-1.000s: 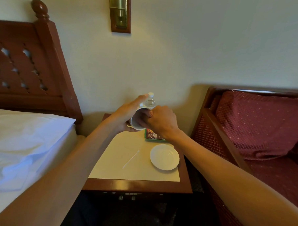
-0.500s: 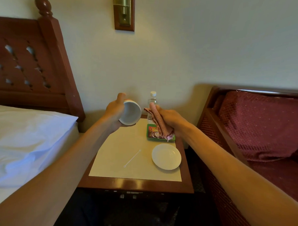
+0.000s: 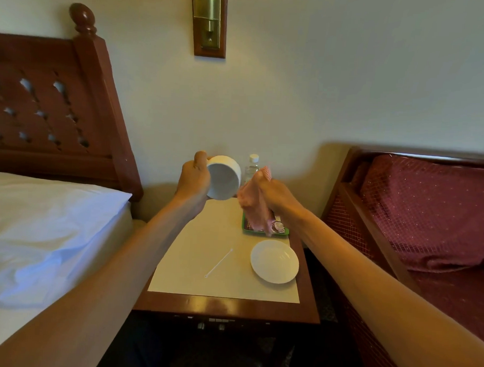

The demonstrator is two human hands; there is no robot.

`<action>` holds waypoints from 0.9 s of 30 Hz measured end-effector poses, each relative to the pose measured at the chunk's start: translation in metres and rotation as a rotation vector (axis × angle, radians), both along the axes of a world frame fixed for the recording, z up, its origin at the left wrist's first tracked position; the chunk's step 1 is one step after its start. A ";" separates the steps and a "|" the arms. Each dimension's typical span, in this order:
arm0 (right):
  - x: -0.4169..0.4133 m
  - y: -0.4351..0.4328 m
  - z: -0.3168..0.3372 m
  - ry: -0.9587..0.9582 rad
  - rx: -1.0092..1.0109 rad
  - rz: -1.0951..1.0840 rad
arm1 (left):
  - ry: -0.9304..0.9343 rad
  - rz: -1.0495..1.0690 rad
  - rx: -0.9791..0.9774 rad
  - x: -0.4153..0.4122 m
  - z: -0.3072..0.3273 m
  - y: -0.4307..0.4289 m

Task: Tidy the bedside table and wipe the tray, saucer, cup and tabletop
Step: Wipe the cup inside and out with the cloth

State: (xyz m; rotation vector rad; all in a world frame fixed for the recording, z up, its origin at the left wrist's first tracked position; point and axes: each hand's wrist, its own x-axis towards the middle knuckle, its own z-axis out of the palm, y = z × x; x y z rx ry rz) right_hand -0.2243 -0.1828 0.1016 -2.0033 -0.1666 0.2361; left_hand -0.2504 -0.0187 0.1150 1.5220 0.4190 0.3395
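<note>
1. head view, the step: i judge this to be the cup wipe. my left grip [image 3: 193,182] is curled round the white cup [image 3: 225,179]. i hold the cup in the air above the back of the worktop [image 3: 205,237], tipped on its side with the mouth towards me. my right grip [image 3: 275,194] is clamped on the pink cloth [image 3: 252,208], just beside the cup and apart from it as far as i can tell.
2. head view, next move: either the cloth meets the cup, or the cup goes down on the saucer [image 3: 274,261] at the front right. the second would call for turning it upright first.
3. head view, materials: cup and saucer look glazed, smooth and round, probably slippery. the cloth is limp with a gridded weave, and it hangs over the green tray [image 3: 261,232] with its sachets. a thin white stirrer [image 3: 218,262] lies on the pale matte panel, and a clear plastic bottle [image 3: 252,167] stands at the back. the worktop rim is glossy dark wood.
</note>
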 end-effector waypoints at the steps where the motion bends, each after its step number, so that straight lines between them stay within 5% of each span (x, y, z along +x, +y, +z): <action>1: 0.001 0.002 0.002 -0.026 0.053 -0.007 | -0.006 -0.026 0.011 0.001 0.000 -0.001; 5: -0.002 0.013 0.008 0.087 0.283 0.038 | -0.066 -0.023 0.245 0.003 -0.004 -0.014; 10: -0.004 0.022 -0.001 0.405 0.980 0.096 | -0.269 -0.003 0.367 0.001 -0.012 -0.027; 15: 0.001 0.016 -0.013 0.457 1.132 -0.109 | -0.109 -0.195 0.746 0.005 -0.008 -0.024; 20: 0.017 0.010 -0.020 0.501 1.193 -0.205 | -0.166 -0.065 0.704 0.008 -0.007 -0.011; 27: 0.008 0.013 -0.017 0.403 0.904 -0.234 | -0.042 0.059 0.127 0.006 -0.001 -0.019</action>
